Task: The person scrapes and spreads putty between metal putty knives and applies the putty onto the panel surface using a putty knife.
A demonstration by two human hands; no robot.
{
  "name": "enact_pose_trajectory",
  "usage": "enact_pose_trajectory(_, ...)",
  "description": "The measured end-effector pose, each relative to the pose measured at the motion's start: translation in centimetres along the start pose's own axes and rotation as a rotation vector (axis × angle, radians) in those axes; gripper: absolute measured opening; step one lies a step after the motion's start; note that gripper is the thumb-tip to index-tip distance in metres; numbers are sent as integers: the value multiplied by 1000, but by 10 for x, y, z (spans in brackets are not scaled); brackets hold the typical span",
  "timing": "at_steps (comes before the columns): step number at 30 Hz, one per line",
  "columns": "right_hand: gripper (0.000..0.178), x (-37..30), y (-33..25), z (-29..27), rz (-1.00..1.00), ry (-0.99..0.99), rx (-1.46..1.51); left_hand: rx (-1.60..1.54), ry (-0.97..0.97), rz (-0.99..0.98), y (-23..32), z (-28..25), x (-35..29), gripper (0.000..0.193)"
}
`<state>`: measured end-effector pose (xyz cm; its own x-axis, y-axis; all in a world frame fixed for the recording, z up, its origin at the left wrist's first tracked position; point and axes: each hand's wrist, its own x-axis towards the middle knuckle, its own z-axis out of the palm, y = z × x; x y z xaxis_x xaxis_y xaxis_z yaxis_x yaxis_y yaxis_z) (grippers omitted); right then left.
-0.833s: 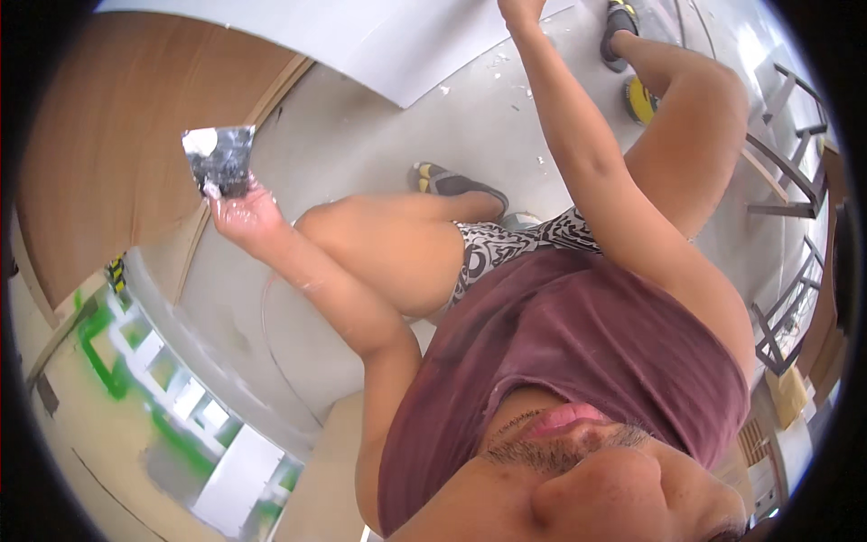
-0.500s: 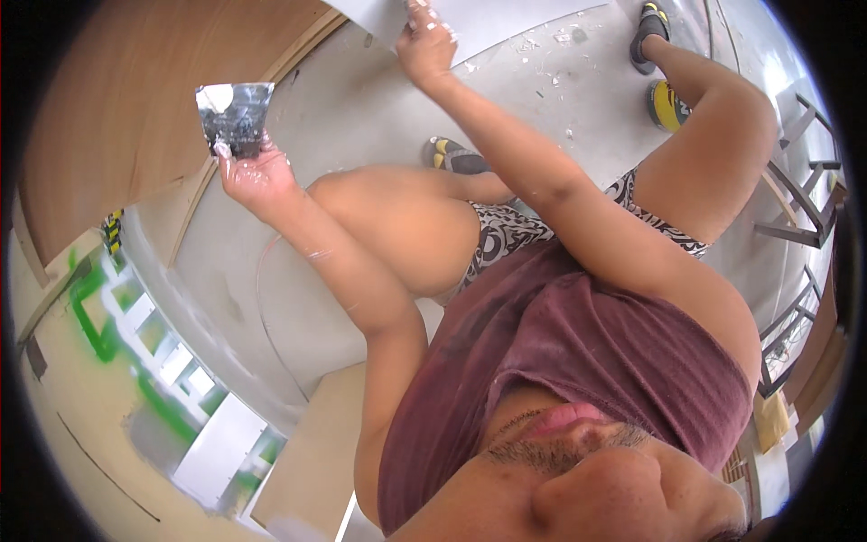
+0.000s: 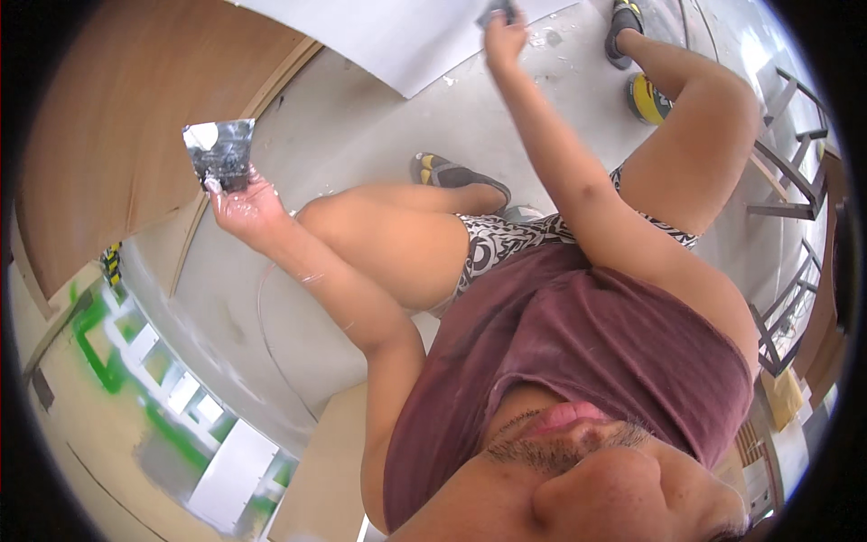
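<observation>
My left hand (image 3: pixel 248 208) is closed round the lower end of a wide, dark putty knife (image 3: pixel 221 155), its flat blade pointing up and a white patch of paste at one corner. White smears cover those fingers and the wrist. At the top of the view, my right hand (image 3: pixel 504 41) grips a small dark scraper (image 3: pixel 493 14), partly blurred and cut off by the picture's edge. That hand is beside the right edge of a large white panel (image 3: pixel 388 41); whether the scraper touches it I cannot tell.
Brown wooden boards (image 3: pixel 135 99) stand at the left. A yellow and dark can (image 3: pixel 647 99) is by my right leg, with dark metal frames (image 3: pixel 795 181) at the far right. White flecks dot the grey floor (image 3: pixel 361 135). A green-and-white painted piece (image 3: pixel 181 397) lies lower left.
My right hand has moved right across the view, and its dark scraper now shows. My left hand with the putty knife sits slightly lower. More of the white panel is visible.
</observation>
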<state>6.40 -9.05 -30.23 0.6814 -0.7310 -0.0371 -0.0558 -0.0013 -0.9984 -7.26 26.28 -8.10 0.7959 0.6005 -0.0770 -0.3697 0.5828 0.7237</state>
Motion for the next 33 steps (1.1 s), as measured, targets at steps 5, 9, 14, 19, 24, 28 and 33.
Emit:
enact_pose_trajectory(5,36,110,45,-37,230,-193,487,71,-17,11,1,3,-5,29)
enact_pose_trajectory(9,38,116,46,-37,234,-270,471,77,-16,6,2,0,-2,29)
enact_pose_trajectory(14,36,71,22,-6,-146,-110,-35,-13,-37,-51,5,-3,-2,28)
enact_pose_trajectory(19,54,-27,-16,34,-231,-78,-372,7,-12,-22,4,1,-4,29)
enact_pose_trajectory(24,57,-127,-57,60,-260,-225,-263,46,13,-2,3,5,-8,30)
enact_pose_trajectory(28,51,-179,-69,70,-309,-294,-313,62,86,7,3,4,-9,30)
enact_pose_trajectory(33,54,-201,-78,50,-436,-799,-441,63,110,17,2,-1,-5,32)
